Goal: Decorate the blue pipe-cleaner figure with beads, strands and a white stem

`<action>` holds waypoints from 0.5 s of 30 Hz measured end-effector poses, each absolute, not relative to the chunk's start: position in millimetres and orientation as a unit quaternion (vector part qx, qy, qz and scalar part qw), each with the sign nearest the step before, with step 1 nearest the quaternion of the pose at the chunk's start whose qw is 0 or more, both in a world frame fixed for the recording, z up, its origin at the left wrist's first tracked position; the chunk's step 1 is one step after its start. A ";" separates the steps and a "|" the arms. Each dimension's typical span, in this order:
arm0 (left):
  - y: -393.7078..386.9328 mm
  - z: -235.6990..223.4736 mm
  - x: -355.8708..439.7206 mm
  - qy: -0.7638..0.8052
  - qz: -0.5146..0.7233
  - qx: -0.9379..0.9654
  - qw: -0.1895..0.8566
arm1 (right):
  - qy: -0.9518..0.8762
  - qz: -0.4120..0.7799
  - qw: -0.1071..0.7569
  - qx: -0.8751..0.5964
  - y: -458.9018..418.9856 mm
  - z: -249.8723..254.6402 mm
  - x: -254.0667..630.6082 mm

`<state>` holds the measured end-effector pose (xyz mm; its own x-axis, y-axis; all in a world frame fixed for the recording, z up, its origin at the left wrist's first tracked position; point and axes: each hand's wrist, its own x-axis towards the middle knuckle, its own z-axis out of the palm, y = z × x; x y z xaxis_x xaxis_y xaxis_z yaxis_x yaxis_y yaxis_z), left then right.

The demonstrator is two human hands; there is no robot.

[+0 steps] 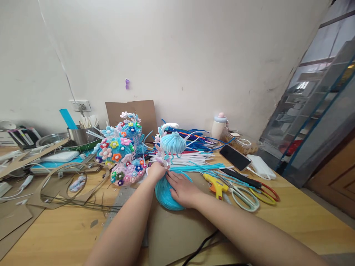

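In the head view, a round base of bright blue chenille stems (168,195) lies on a cardboard sheet. My right hand (184,190) rests flat on its top, fingers stretched out. At the base's back left edge, my left hand (157,171) is closed around the foot of a pale stem with pink and white flowers (160,147). A white curved arm (169,125) tops this stem. Below the arm hangs a light blue ribbed lantern shape (173,143) with curly blue strands. The left fingertips are partly hidden.
Finished-looking flower-covered pieces (118,149) stand to the left. Behind are bundled chenille stems (191,157). On the right lie a yellow glue gun (217,186), scissors (245,197), a phone (235,157) and a white power bank (261,167). Cardboard strips (55,184) clutter the left; a black cable (201,247) runs in front.
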<state>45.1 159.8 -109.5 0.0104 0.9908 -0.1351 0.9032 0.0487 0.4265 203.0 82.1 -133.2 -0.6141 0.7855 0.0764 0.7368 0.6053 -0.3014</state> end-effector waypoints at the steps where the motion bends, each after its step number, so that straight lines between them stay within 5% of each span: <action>1: 160.2 -109.8 45.2 0.696 0.109 0.680 0.204 | -0.890 0.121 0.100 -0.428 81.9 -133.0 203.1; 15: 164.6 -114.6 44.8 0.702 0.112 0.668 0.220 | -0.889 0.113 0.100 -0.432 81.6 -132.7 202.8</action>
<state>44.8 164.6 -114.6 -0.0120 0.9872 -0.1591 0.8883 0.0835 0.4516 202.8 81.6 -132.7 -0.6064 0.7912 0.0794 0.7459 0.6006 -0.2879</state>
